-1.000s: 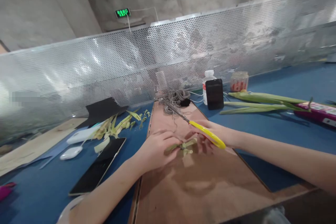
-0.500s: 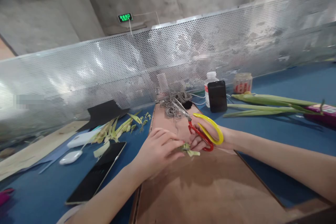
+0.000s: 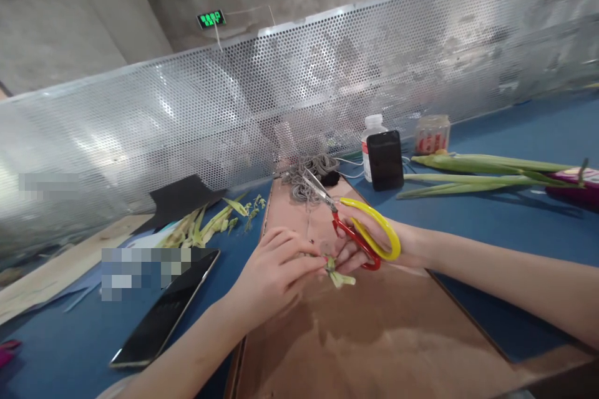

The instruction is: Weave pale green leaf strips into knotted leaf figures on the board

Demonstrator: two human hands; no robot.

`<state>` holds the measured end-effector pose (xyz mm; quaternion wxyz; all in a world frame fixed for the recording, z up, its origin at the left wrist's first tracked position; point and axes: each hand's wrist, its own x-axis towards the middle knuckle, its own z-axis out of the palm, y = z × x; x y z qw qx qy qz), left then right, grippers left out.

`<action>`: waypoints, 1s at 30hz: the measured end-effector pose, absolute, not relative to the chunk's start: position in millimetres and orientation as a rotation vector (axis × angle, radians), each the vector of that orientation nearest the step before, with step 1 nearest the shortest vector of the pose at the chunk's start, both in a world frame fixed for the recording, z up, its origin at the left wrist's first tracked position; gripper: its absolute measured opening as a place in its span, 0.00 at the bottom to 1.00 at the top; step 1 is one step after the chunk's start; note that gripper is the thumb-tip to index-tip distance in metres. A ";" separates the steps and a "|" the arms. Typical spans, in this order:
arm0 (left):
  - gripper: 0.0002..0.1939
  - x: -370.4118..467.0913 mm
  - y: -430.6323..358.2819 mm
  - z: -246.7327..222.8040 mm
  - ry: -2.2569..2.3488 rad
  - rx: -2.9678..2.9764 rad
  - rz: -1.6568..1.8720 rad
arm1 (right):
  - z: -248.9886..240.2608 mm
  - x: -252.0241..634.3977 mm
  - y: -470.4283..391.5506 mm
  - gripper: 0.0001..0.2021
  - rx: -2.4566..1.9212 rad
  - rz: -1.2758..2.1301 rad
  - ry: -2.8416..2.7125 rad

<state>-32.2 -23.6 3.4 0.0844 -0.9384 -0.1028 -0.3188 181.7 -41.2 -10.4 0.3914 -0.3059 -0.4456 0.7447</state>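
Note:
My left hand (image 3: 281,262) reaches in from the lower left, its fingertips pinching a small pale green plant piece (image 3: 337,275) above the brown board (image 3: 374,336). My right hand (image 3: 358,240) carries scissors (image 3: 365,243) with one yellow and one red handle loop; the metal blades point up and left, nearly together. The right fingertips also touch the plant piece from the other side. Behind the blades lies a tangle of grey cord (image 3: 306,177) at the board's far end.
A large phone (image 3: 168,312) and dried plant bits (image 3: 206,227) lie left. Beyond the board stand a white-capped bottle (image 3: 373,121), an upright black phone (image 3: 385,161) and a glass jar (image 3: 433,135). Long green leaves (image 3: 486,164) lie right. A perforated metal screen (image 3: 299,87) crosses behind.
The view has shifted slightly. The plant piece has turned, its pale ends now hanging lower between my fingertips. Both hands keep their hold.

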 end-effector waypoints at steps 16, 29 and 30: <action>0.06 -30.1 -29.4 4.2 -0.310 -2.838 -1.019 | -7.4 178.5 -45.6 0.16 -0.843 1.816 -1.175; 0.08 -28.2 -36.5 6.5 -0.428 -2.957 -0.989 | -10.9 178.3 -44.5 0.13 -0.817 1.786 -1.175; 0.08 -27.7 -37.0 6.8 -0.438 -2.966 -0.991 | -11.3 178.3 -44.2 0.12 -0.831 1.786 -1.169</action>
